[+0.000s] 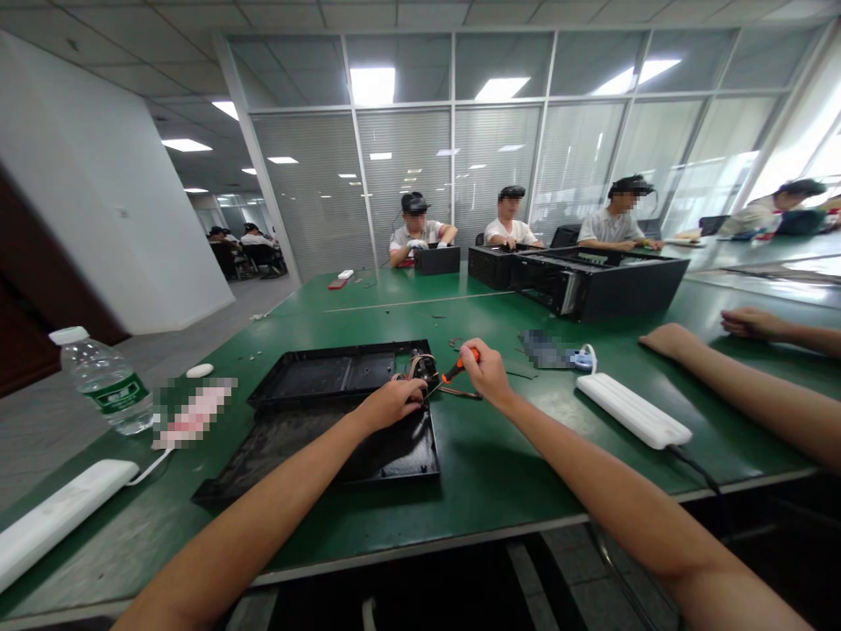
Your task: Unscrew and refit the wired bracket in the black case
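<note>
My right hand (487,372) grips a screwdriver (452,372) by its orange-and-black handle. The thin shaft points down and left towards the corner of a black casing panel (295,436). My left hand (394,404) is over the right side of the panels, fingers curled together beside a small dark part with coloured wires (427,366). What the left fingertips pinch, if anything, is hidden. A second black panel (321,372) with a raised rim lies behind the first. The screwdriver's tip is too small to tell what it touches.
Around the panels on the green table (519,473) are a water bottle (109,386), white power strips (631,410) and a blurred phone (545,349). Large black computer cases (611,285) stand at the back. Another person's arms (736,377) rest at right; several people sit opposite.
</note>
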Demonstrator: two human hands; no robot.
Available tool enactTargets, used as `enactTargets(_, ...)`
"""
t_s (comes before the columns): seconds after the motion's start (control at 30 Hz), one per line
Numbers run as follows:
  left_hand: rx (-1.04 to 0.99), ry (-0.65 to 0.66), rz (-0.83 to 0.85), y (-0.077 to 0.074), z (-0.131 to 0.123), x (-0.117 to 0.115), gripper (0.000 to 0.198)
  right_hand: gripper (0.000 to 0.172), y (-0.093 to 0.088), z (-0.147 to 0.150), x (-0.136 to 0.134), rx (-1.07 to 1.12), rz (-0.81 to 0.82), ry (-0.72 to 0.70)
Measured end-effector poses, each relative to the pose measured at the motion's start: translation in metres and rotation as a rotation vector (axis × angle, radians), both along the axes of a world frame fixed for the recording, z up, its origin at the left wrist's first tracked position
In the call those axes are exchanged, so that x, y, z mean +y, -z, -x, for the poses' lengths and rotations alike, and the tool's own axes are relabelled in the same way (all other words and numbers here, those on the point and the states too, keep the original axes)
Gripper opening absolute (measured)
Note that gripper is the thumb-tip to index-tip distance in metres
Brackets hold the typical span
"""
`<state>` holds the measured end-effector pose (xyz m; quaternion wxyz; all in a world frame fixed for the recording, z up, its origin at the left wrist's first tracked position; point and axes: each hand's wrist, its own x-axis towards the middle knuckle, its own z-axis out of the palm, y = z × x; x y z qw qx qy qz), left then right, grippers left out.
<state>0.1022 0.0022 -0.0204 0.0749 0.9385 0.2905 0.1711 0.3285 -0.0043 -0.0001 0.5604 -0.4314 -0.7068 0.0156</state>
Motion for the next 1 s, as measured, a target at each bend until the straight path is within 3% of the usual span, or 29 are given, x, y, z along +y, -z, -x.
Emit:
enactTargets(0.3, 0.005, -0.019, -0.028, 0.000, 0.000, 0.000, 0.033, 0.031, 0.001, -0.001, 0.003, -0.181, -0.034, 0.062)
enactTargets(0.83, 0.071, -0.002, -0.090, 0.000, 0.000, 0.003, 0.017, 0.033, -0.002, 0.000, 0.001, -0.253, -0.061, 0.084)
enactTargets(1.0, 0.070, -0.023, -0.101, 0.000, 0.001, 0.000, 0.019, 0.040, -0.024, 0.010, -0.017, -0.547, -0.020, 0.151)
